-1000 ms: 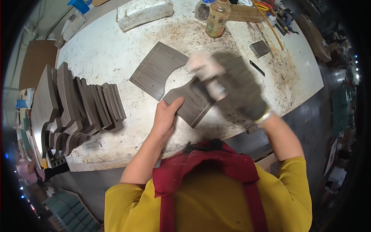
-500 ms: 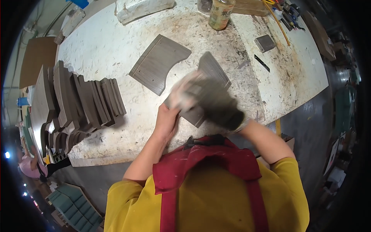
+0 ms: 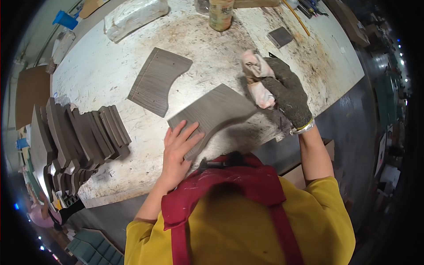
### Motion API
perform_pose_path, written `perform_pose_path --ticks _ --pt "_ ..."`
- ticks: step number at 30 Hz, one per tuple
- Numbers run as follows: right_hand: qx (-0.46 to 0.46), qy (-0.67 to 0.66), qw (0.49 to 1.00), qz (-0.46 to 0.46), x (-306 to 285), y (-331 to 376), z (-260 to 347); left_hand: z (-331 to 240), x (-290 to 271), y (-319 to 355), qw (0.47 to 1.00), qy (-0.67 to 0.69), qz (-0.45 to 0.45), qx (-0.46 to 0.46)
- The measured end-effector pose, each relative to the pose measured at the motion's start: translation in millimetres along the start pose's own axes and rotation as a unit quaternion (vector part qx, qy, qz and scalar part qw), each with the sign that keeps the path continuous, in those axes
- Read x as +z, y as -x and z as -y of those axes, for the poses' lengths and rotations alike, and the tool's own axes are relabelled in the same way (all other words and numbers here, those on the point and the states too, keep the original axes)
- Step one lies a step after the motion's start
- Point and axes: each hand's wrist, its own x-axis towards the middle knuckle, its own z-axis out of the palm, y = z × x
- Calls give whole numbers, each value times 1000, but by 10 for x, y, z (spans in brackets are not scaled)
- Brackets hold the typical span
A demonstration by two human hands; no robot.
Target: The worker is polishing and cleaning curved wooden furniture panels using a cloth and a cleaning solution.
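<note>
A grey wood-grain panel (image 3: 212, 112) with one curved edge lies flat on the stained white workbench (image 3: 101, 70). My left hand (image 3: 179, 148), bare, presses flat on the panel's near left corner with its fingers spread. My right hand (image 3: 289, 95) wears a dark work glove and grips a crumpled pink-white rag (image 3: 258, 75), held just past the panel's right end. A second grey panel (image 3: 157, 81) of similar shape rests further back on the bench, apart from both hands.
Several grey curved panels (image 3: 75, 137) lean in a row at the bench's left edge. A bottle (image 3: 221, 13), a wrapped white bundle (image 3: 134, 15), a small dark block (image 3: 280, 37) and tools sit at the back. The bench's front edge runs near my chest.
My gloved right hand with the rag has swept from over the panel's near end out to its right end. The left hand stays pressed on the panel.
</note>
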Motion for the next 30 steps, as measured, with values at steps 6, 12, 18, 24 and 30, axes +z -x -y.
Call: perform_pose_path --ticks 6,12,18,24,30 --pt "116 37 991 48 241 -248 -159 240 170 194 993 -104 38 48" --pt "-219 230 939 131 699 44 -245 285 196 217 985 -157 29 62" --pt "-160 123 941 271 422 384 35 306 199 237 975 -198 28 98" --pt "-110 242 957 120 759 167 -146 309 154 209 965 -232 66 98" --pt "-98 234 857 448 144 839 -300 347 132 179 955 -258 54 138"
